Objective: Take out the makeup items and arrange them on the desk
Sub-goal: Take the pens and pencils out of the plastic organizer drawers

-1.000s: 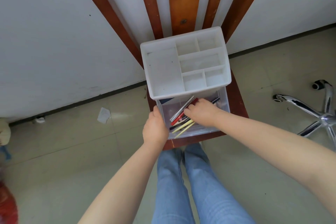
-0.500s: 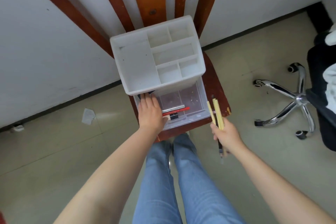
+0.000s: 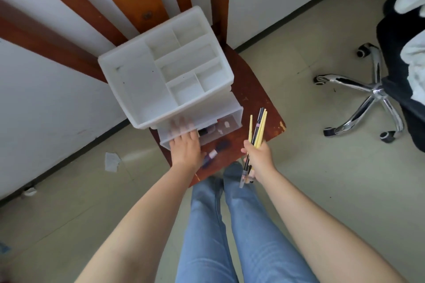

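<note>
Fingers (image 3: 181, 125) of the left hand (image 3: 185, 150) reach straight into the clear drawer (image 3: 230, 122) pulled out beneath the white compartment organizer (image 3: 138, 89); seen blurred through the plastic, they look extended rather than curled, and I cannot tell whether they pinch anything. Just to their right inside the drawer lies a dark small makeup item (image 3: 205, 132), so the left hand is clearly the nearer one for it. More dark items (image 3: 213, 153) lie on the wooden chair seat (image 3: 250, 89) below the drawer front, beside the left thumb. Further right, the right hand (image 3: 258, 156) grips a bundle of yellow and black makeup pencils (image 3: 257, 131), their long axes running up and away. No desk is in view.
</note>
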A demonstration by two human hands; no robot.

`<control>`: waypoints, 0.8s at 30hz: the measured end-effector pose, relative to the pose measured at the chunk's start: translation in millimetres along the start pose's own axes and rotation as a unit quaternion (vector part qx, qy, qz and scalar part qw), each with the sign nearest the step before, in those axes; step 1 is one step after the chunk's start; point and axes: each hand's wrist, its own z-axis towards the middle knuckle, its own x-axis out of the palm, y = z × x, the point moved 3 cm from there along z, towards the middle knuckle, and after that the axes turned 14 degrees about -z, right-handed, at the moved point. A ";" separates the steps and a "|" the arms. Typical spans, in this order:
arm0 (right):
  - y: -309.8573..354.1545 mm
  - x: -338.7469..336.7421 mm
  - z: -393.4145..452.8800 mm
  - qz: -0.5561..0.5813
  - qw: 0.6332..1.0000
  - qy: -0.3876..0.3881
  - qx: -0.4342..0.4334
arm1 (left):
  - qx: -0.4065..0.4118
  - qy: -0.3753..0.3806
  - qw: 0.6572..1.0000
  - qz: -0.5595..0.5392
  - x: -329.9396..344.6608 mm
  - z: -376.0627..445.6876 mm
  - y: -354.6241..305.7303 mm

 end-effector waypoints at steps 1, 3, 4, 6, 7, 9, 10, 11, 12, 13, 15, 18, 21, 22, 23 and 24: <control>3.9 2.0 5.6 -0.006 1.000 0.006 -0.012 | 0.002 0.000 1.000 -0.002 1.6 4.1 -3.7; 15.4 6.4 16.7 -0.037 0.998 0.022 -0.048 | -0.002 0.000 1.000 0.005 4.7 9.8 -7.3; 20.1 7.1 22.2 -0.050 0.997 0.020 -0.053 | -0.005 0.001 1.000 0.012 6.4 11.9 -7.6; 22.5 5.7 29.6 -0.054 0.997 0.008 -0.045 | -0.007 0.003 1.000 0.027 9.3 11.9 -7.5; 20.1 4.7 31.3 -0.051 0.998 0.005 -0.042 | -0.009 0.001 0.999 0.031 10.1 11.2 -6.9; 8.2 2.1 33.6 -0.055 0.998 0.006 -0.035 | -0.009 -0.006 0.999 0.042 11.0 12.5 -6.7; -1.1 0.0 33.5 -0.071 0.997 0.006 -0.031 | -0.013 -0.007 0.999 0.044 11.5 13.5 -6.4; -10.4 -2.1 33.0 -0.089 0.996 0.004 -0.028 | -0.015 -0.007 0.999 0.044 12.4 15.2 -5.4; -18.1 -4.8 33.0 -0.101 0.995 0.000 -0.024 | -0.016 -0.006 0.999 0.043 14.0 17.4 -3.6; -23.3 -7.2 34.1 -0.105 0.994 -0.005 -0.020 | -0.016 0.001 0.999 0.035 15.6 19.6 -1.9; -22.4 -11.6 38.5 -0.110 0.993 -0.025 -0.021 | -0.018 0.019 0.999 0.018 20.0 24.6 0.9; 4.9 -14.2 48.2 -0.118 0.987 -0.063 -0.086 | 0.013 0.053 0.998 0.043 35.9 35.7 1.1; 33.2 -11.1 58.6 -0.160 0.968 -0.084 -0.171 | 0.002 0.149 0.988 0.030 58.8 48.2 -0.2; 38.8 -9.7 61.9 -0.182 0.960 -0.088 -0.193 | -0.012 0.172 0.985 0.005 63.8 51.8 -0.9; 43.7 -7.8 64.1 -0.208 0.950 -0.089 -0.215 | -0.021 0.163 0.986 -0.012 66.4 55.7 -0.9; 48.2 -5.5 65.1 -0.237 0.937 -0.088 -0.241 | -0.024 0.126 0.992 -0.013 66.2 59.9 -0.9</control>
